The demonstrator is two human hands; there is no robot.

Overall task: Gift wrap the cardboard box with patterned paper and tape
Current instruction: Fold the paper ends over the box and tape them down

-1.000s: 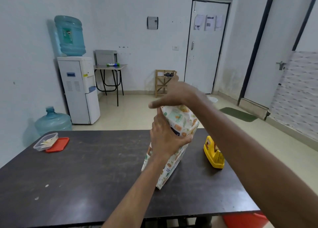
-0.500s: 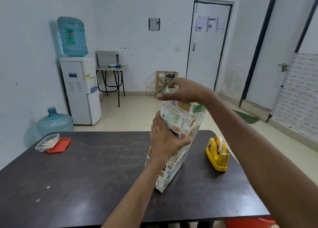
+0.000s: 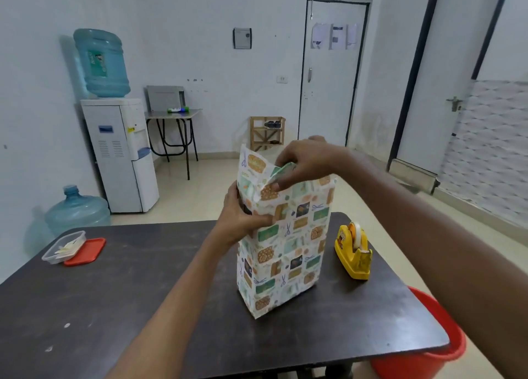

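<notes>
A tall box wrapped in patterned paper stands upright on the dark table, its top end of paper loose. My left hand grips the box's upper left side, thumb across the front. My right hand pinches a folded paper flap at the top, pulling it down over the end. One pointed flap still sticks up at the top left. A yellow tape dispenser sits to the right of the box, apart from it. The cardboard itself is hidden under the paper.
A clear plastic container and its red lid lie at the table's far left. A red bucket stands on the floor by the table's right corner. A water dispenser stands behind the table.
The box has been set upright and turned to face me. My right hand dropped from above the top to pinch and fold the paper flap. My view tilted downward.
</notes>
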